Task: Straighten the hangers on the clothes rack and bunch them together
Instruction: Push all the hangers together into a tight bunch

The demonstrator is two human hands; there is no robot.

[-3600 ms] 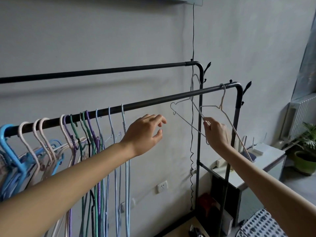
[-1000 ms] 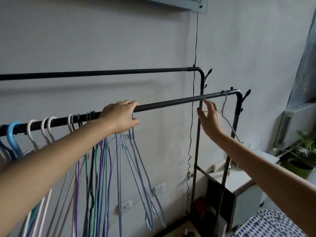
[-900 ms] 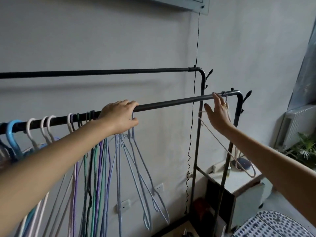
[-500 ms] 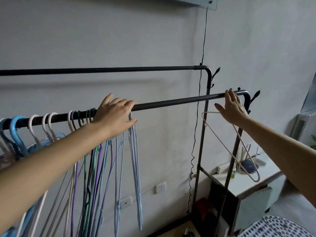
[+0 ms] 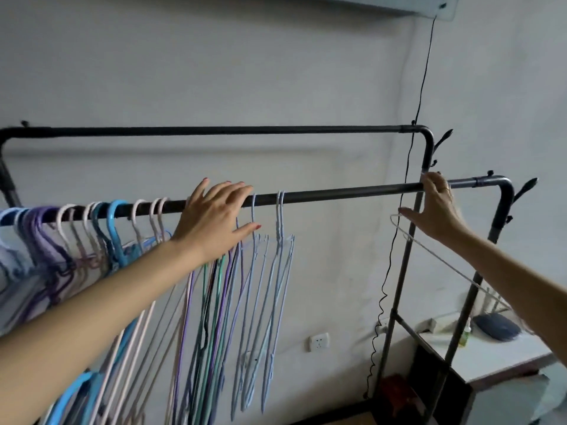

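Since earlier, left hand [image 5: 214,222] lifted, fingers spread over hangers [image 5: 270,271]; right hand [image 5: 437,210] open against rail [image 5: 337,196], white hanger [image 5: 445,259] beneath; cable [image 5: 408,179] at 12 o'clock.

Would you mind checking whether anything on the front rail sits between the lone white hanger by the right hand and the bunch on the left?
Nothing visible blocks it. The front rail is bare between the white hanger at the right hand and the nearest pale blue hangers of the bunch, beside the left hand.

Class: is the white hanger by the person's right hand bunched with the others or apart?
Apart. The white hanger hangs near the right hand, with bare front rail between it and the bunch.
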